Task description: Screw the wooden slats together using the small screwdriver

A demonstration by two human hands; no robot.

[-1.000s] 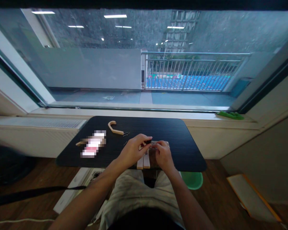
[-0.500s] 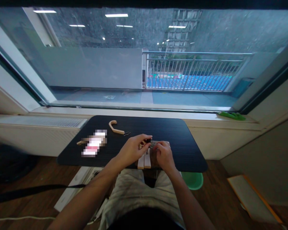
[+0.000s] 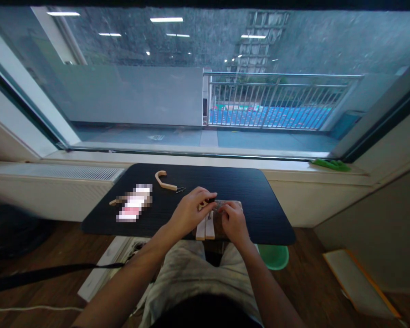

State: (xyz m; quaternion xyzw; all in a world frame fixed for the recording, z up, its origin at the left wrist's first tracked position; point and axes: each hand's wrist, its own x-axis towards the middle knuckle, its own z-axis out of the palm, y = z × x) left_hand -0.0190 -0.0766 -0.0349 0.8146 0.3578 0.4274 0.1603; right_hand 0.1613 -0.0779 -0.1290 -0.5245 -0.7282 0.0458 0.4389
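Observation:
Both my hands meet over the near edge of a small black table (image 3: pixel 253 191). My left hand (image 3: pixel 190 211) has its fingers pinched on a small dark part at the top of two pale wooden slats (image 3: pixel 205 229) lying side by side. My right hand (image 3: pixel 233 220) is curled shut over a small clear packet-like thing (image 3: pixel 229 203) beside the slats; what it holds is too small to name. A curved wooden piece (image 3: pixel 164 181) lies further back on the table, with a few small dark screws (image 3: pixel 181 190) at its end.
A blurred pink and white object (image 3: pixel 134 203) lies at the table's left, with a wooden stick end (image 3: pixel 113 202) poking out. A wide window is behind the table. A green bowl (image 3: pixel 274 256) sits on the floor below, and a flat board (image 3: pixel 358 282) at the right.
My hands have stayed together over the slats with only small finger movements. The view has drifted slightly.

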